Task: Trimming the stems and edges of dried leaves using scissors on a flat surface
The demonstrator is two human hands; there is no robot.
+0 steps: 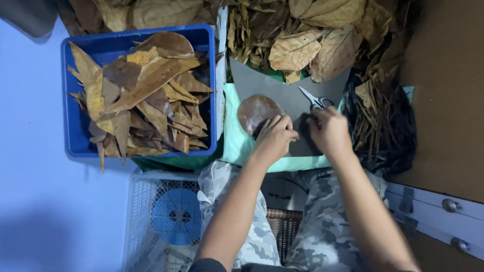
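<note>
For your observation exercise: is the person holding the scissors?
No, the scissors lie on the grey board, just above the right hand.

We count two hands, the left hand (275, 137) and the right hand (328, 132), one pair of scissors (314, 98) and one round brown leaf (257, 113). We also see one blue crate (75, 131), one white basket (143, 216), one grey board (282, 90) and two loose leaf piles, uncounted.

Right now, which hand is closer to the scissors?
The right hand. It sits just below the scissors, nearly touching their handles. The left hand is farther off to the side, its fingers by the round brown leaf.
</note>
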